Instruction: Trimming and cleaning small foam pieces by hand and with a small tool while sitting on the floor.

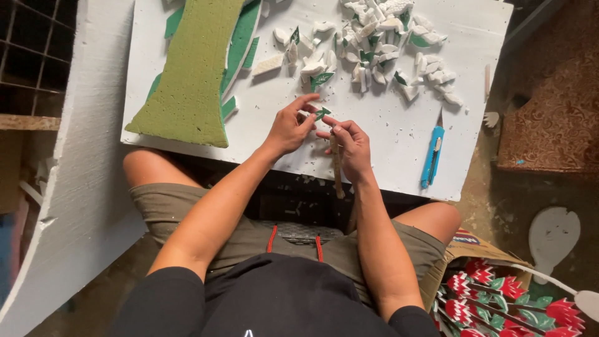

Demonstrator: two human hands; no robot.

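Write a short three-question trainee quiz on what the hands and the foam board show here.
1. True or false: the blue utility knife is held in the right hand.
2. What does the left hand pinch? A) small green-and-white leaf piece B) a red flower C) a brush
3. Which hand holds the thin stick?

Key
1. False; it lies on the white foam board, right of the hands.
2. A
3. The right hand.

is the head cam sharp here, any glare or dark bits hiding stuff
Head view: sharp on the left hand, right hand and stick; the white board is bright but not blown out; soft shadows under the foam pieces; dark under the board's near edge; slight wide-angle bend along the big foam slab.
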